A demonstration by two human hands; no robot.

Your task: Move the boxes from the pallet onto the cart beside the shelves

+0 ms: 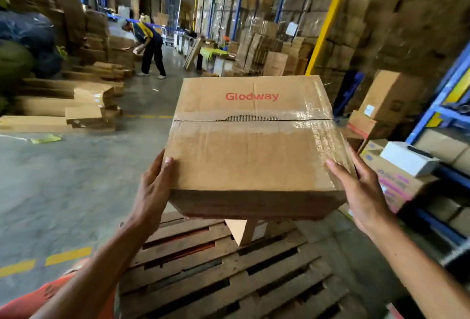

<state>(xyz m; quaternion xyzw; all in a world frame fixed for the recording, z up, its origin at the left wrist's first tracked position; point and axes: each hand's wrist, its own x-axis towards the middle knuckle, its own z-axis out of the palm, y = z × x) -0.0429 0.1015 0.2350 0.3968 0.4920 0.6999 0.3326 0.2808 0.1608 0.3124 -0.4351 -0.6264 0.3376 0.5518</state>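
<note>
I hold a brown cardboard box marked "Glodway" in red, taped along its top seam, in the air above the wooden pallet. My left hand grips the box's left side with the thumb on top. My right hand grips its right side the same way. Under the held box a smaller cardboard box rests on the pallet, mostly hidden. No cart shows in the head view.
Blue shelving with boxes stands close on the right. Flattened cardboard is stacked on the floor at left. A person bends over in the aisle ahead. Yellow floor lines run at lower left. Tall stacks of cartons fill the back right.
</note>
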